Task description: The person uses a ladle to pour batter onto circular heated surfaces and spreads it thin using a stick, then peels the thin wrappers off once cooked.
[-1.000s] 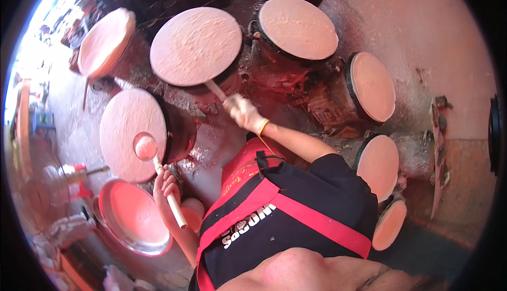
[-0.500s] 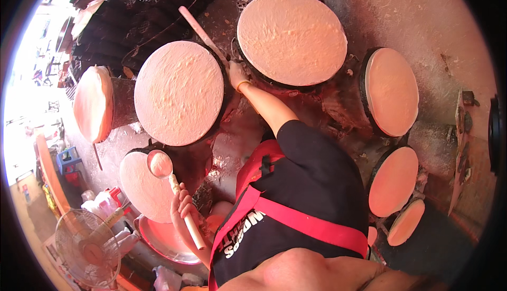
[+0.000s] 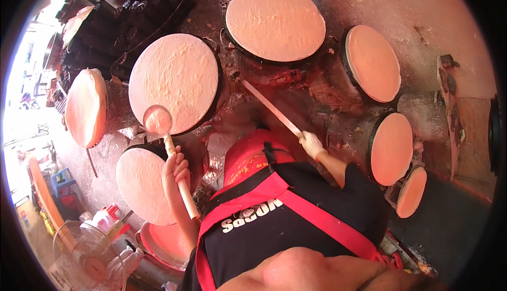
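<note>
On my feed, with the clock centred on the view, the left hand (image 3: 177, 170) is at 8 o'clock, its fingers wrapped around the pale handle of a ladle (image 3: 157, 121). The ladle's bowl, with a pale mass in it, points up to 9 o'clock and overlaps the lower edge of the 10 o'clock pan (image 3: 175, 77); I can't tell whether they touch.

The right hand (image 3: 312, 146), in a whitish glove, is just past 3 o'clock, gripping one end of a flat stick (image 3: 272, 106). The stick's far tip reaches almost to 12 o'clock, apart from the 12 o'clock pan (image 3: 275, 22).

Both pans are round, dark-rimmed and pale-coated. I see others like them: the 2 o'clock pan (image 3: 372, 63), the 3 o'clock pan (image 3: 391, 149) and the 8 o'clock pan (image 3: 141, 185). A basin (image 3: 158, 258) sits at 7 o'clock, partly behind the left forearm, and a fan (image 3: 91, 262) stands near 8.
</note>
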